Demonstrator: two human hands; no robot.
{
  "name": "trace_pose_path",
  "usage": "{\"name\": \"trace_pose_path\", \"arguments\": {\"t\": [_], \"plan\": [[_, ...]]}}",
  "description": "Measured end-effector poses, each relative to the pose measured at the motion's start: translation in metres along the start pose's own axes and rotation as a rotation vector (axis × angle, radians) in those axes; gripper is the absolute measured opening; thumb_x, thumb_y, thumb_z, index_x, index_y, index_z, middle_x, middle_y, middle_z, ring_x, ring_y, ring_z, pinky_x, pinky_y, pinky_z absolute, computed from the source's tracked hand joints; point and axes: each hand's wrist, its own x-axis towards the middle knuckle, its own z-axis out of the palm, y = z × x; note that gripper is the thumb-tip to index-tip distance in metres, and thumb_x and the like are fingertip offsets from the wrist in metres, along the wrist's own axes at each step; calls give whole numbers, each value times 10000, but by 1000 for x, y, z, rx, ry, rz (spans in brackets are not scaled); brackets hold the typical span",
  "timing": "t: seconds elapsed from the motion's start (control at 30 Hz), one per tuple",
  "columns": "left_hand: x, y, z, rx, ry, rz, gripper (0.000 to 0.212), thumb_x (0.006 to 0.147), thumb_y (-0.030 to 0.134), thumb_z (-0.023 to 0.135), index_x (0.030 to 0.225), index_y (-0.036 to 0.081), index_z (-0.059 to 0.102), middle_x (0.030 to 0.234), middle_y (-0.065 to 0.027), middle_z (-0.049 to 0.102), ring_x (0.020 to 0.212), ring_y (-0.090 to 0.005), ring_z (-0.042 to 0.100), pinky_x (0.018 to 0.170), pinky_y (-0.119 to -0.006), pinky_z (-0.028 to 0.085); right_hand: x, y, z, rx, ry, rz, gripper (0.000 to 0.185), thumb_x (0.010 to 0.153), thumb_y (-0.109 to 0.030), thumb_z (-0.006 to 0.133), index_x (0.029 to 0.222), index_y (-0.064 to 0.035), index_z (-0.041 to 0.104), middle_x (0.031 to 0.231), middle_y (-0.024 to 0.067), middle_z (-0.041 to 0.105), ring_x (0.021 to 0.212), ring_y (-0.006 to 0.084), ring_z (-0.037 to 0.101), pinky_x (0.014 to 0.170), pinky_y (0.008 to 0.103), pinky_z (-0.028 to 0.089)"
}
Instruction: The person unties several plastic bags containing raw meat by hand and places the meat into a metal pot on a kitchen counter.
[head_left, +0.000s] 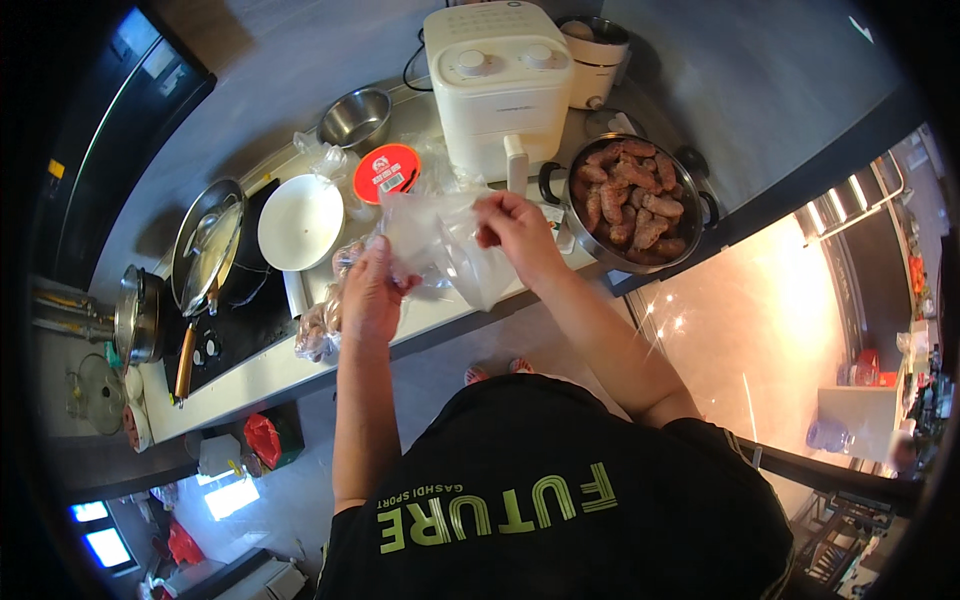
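Observation:
Between my hands a clear plastic bag is stretched over the counter's front edge. My left hand grips its left side, thumb up. At the other side, the curled fingers of my right hand pinch the bag near its upper edge. Bagged sausages lie on the counter just left of my left hand, partly hidden by it. To the right of my right hand, a two-handled steel pot is heaped with browned sausages.
A white air fryer stands behind the bag, beside a small white electric cooker. Leftward are a red-lidded tub, a white bowl and a steel bowl. A lidded pan sits on the black cooktop.

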Motion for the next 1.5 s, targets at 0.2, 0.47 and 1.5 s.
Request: {"name": "trace_pose_path", "arguments": {"t": [0.2,0.47,1.5], "plan": [[4,11,-17,-479,-72,48,325,978,333,497,1053,26,571,1032,-115,654,956,-227,617,896,-395,492,14,3,-23,629,274,216,173,974,-156,442,908,-53,563,776,89,624,687,239,633,701,389,567],[11,-17,-43,-760,-87,-249,216,945,292,562,830,109,553,683,23,480,540,-97,377,526,-245,352,13,60,-69,933,224,513,141,898,-145,453,765,-117,492,552,-41,359,479,102,356,471,244,357],[20,-36,19,-475,-299,-38,657,932,247,521,1501,248,194,1535,-87,260,535,-55,333,443,-181,330,19,75,-79,-213,263,63,367,898,-252,655,1178,-37,554,921,12,585,776,96,569,656,233,458]]}}
